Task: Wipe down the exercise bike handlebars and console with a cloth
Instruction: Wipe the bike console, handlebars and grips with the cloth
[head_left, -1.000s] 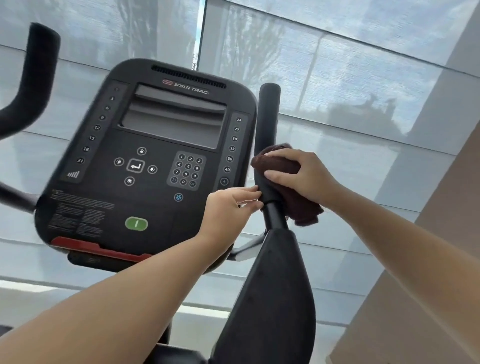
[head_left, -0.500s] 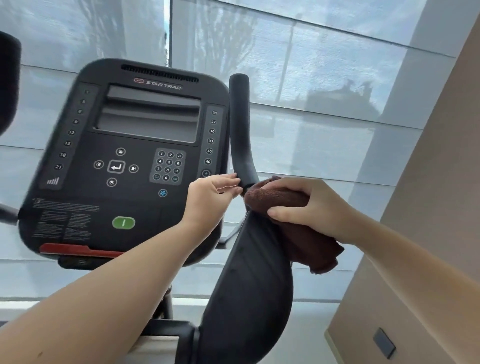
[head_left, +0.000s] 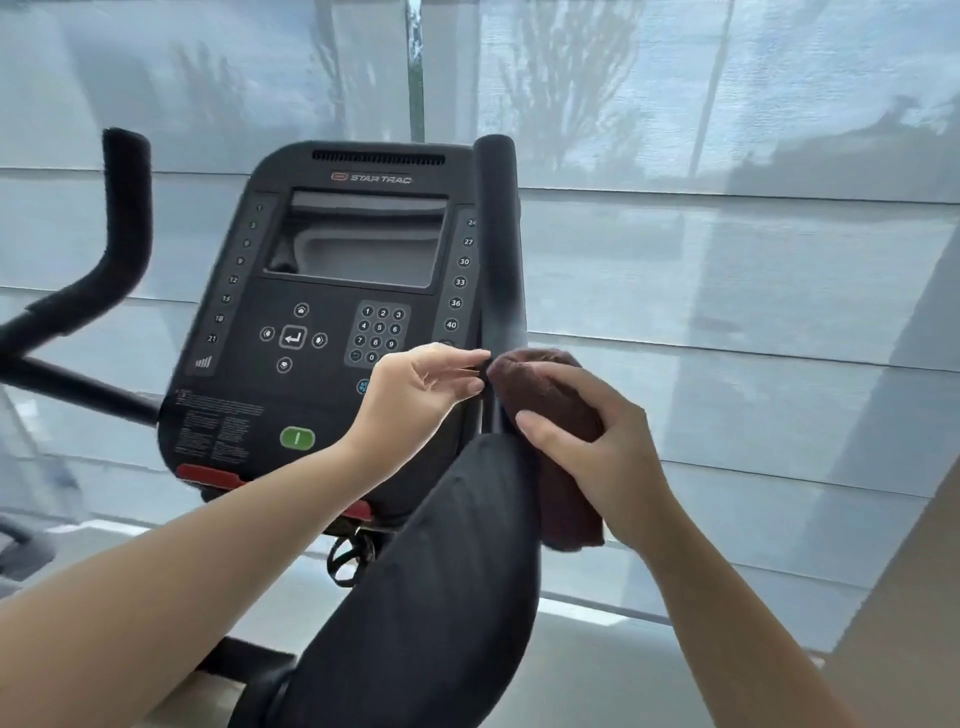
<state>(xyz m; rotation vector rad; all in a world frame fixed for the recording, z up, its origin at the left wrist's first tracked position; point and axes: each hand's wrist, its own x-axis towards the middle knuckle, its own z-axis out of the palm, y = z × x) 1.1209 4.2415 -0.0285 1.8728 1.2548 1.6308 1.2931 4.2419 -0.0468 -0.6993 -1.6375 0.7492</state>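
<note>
**Cloth at the base of the right handlebar**

Behind the bike hangs a wide translucent window blind (head_left: 727, 260), which fills most of the view. In front of it stands the black console (head_left: 332, 322) with its grey screen and keypad, tilted a little toward the person. At the far left the left handlebar (head_left: 124, 218) curves upward, and nothing touches it. The right handlebar (head_left: 500, 244) rises just beside the right edge of the console, and below it a broad black padded part (head_left: 441, 597) comes toward the viewer.

The right hand (head_left: 597, 447) is closed around a dark brown cloth (head_left: 545, 395), pressing it against the bar where the upright meets the pad. The left hand (head_left: 421, 389) holds nothing; its fingers are loosely parted, with the tips at the bar just beside the cloth.

I judge the step in hand is the wiping of the right handlebar, at its low part. The next move probably calls for keeping the cloth wrapped while sliding it along the bar; the console and left handlebar remain to be wiped.
</note>
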